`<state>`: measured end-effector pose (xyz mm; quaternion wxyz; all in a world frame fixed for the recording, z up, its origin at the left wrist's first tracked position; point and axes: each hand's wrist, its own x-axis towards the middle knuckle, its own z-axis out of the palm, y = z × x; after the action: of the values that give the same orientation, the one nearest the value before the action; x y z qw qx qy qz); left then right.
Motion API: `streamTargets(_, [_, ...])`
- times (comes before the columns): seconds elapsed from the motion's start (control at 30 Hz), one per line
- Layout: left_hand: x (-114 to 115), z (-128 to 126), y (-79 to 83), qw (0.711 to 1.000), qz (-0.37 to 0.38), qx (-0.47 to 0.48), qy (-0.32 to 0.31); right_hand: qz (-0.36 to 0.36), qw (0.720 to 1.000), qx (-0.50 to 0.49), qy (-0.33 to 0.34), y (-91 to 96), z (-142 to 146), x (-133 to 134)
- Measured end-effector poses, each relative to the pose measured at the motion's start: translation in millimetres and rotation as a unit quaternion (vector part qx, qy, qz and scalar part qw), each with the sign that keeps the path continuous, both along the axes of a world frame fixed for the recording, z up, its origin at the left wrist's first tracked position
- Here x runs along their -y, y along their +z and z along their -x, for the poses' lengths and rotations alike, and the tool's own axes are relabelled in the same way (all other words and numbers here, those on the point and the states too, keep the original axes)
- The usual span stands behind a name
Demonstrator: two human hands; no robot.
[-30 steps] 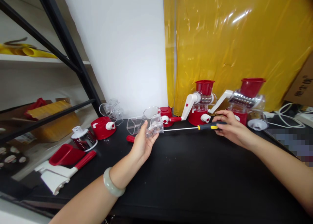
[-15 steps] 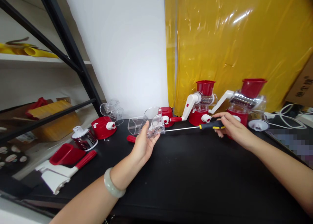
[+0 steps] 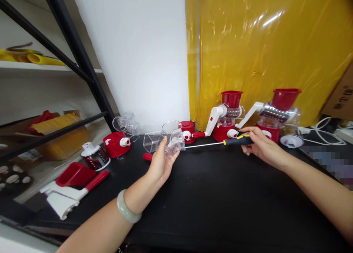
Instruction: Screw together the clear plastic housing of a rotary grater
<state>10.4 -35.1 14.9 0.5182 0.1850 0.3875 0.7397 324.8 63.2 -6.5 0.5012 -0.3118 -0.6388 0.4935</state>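
My left hand (image 3: 162, 161) is closed around a clear plastic grater housing (image 3: 153, 142), held just above the black table. My right hand (image 3: 257, 144) grips the dark blue and yellow handle of a long screwdriver (image 3: 209, 145). The metal shaft runs leftward, and its tip meets the right side of the housing; exactly where the tip sits is hard to make out through the clear plastic. Behind the housing stands a red grater base (image 3: 188, 129) with a white knob. A red handle end (image 3: 148, 156) pokes out under the housing.
Two assembled rotary graters (image 3: 231, 115) stand at the back right. On the left lie another red base (image 3: 116, 143), a drum blade (image 3: 95, 157), a red hopper with white body (image 3: 74, 175) and a clear housing (image 3: 128, 124). A black rack post (image 3: 79, 54) rises at left; white cables (image 3: 325, 133) lie right.
The screwdriver's handle has turned, showing its yellow marking on top, and my right fingers have shifted around it. My left hand and the housing have barely moved.
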Motion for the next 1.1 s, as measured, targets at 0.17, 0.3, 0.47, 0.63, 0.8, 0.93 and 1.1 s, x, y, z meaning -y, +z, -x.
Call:
streamTargets(0.17, [0.9,-0.7,1.0,1.000,-0.003,0.000,0.001,-0.012,1.000,0.002,0.001,5.3,-2.8,2.7])
streamTargets(0.3, [2.1,-2.0,0.8,1.000,-0.003,-0.002,-0.010,-0.021,0.996,0.074,-0.039,2.3,-6.1,-3.0])
streamTargets(0.47, [0.2,0.0,-0.5,1.000,-0.002,0.000,0.000,0.008,1.000,0.008,0.001,3.0,0.0,1.3])
streamTargets(0.63, [-0.8,0.8,-2.7,1.000,-0.007,0.002,-0.005,-0.005,1.000,-0.007,-0.015,4.0,-2.5,1.6])
streamTargets(0.8, [1.1,-0.5,-1.0,1.000,-0.007,-0.003,-0.010,-0.009,0.997,0.073,-0.030,2.3,-4.3,-1.0])
streamTargets(0.93, [1.4,-1.6,2.3,1.000,0.007,0.002,0.007,0.005,0.999,-0.031,0.010,5.8,-0.1,3.2])
streamTargets(1.1, [0.7,-1.2,0.3,1.000,-0.006,-0.004,-0.007,-0.020,0.998,0.054,-0.040,5.3,-4.6,-0.2])
